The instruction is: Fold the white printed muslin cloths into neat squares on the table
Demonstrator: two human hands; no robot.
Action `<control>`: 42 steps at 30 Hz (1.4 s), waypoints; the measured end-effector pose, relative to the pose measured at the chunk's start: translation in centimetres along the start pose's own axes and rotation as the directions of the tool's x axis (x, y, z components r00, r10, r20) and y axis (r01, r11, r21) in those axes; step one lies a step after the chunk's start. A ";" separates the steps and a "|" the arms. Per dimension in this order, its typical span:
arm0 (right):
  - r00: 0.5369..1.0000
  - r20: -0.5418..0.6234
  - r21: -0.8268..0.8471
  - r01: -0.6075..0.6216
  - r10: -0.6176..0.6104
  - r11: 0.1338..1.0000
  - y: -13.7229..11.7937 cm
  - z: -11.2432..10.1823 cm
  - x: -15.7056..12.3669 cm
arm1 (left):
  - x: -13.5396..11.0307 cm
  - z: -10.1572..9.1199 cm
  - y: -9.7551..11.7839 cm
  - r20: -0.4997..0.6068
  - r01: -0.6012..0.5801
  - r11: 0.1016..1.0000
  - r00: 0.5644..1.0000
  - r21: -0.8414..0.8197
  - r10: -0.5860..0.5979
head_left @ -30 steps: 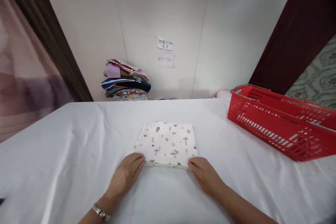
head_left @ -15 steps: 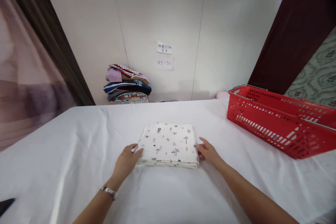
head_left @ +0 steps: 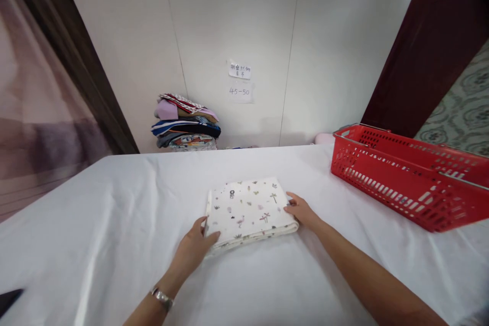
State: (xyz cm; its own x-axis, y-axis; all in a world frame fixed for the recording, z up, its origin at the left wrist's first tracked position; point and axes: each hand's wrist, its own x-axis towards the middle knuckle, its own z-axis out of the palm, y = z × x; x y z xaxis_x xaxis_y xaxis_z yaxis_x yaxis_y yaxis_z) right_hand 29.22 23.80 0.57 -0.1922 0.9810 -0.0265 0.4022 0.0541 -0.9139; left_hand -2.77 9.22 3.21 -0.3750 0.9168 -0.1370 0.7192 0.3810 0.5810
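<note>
A folded white cloth (head_left: pixel 248 209) with a print of palm trees, leaves and a flamingo lies at the middle of the white-covered table (head_left: pixel 126 244), turned a little askew. My left hand (head_left: pixel 196 244) grips its near left corner, thumb on top and fingers under or behind the edge. At the right edge my right hand (head_left: pixel 301 211) pinches the cloth between thumb and fingers; some fingertips are hidden by the fabric. A silver watch or bracelet (head_left: pixel 162 297) is on my left wrist.
A red plastic basket (head_left: pixel 397 178) with metal handles stands on the right of the table. Behind the far edge, a stack of folded fabrics (head_left: pixel 186 122) rests against the wall, below left of paper labels (head_left: pixel 240 91). A dark flat object (head_left: pixel 9 300) lies at the near left.
The folded cloth has turned counterclockwise, its left side coming nearer to me and its front edge shifting right. Both hands have moved with it, the left one closer and rightward.
</note>
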 end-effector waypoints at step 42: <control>0.634 0.583 -0.546 0.769 -0.509 0.333 -0.8 5.7 -8.0 | -1.8 6.5 1.3 0.018 -0.647 0.444 0.578 0.620 0.816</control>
State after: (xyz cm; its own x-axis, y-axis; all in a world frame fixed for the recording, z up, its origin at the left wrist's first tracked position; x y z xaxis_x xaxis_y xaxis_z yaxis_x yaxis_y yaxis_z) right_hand 25.38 14.81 -0.80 -0.8481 0.4857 0.2119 0.4747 0.8741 -0.1033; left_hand 2.63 8.89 -1.00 0.3806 0.8429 0.3802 0.9247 -0.3497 -0.1505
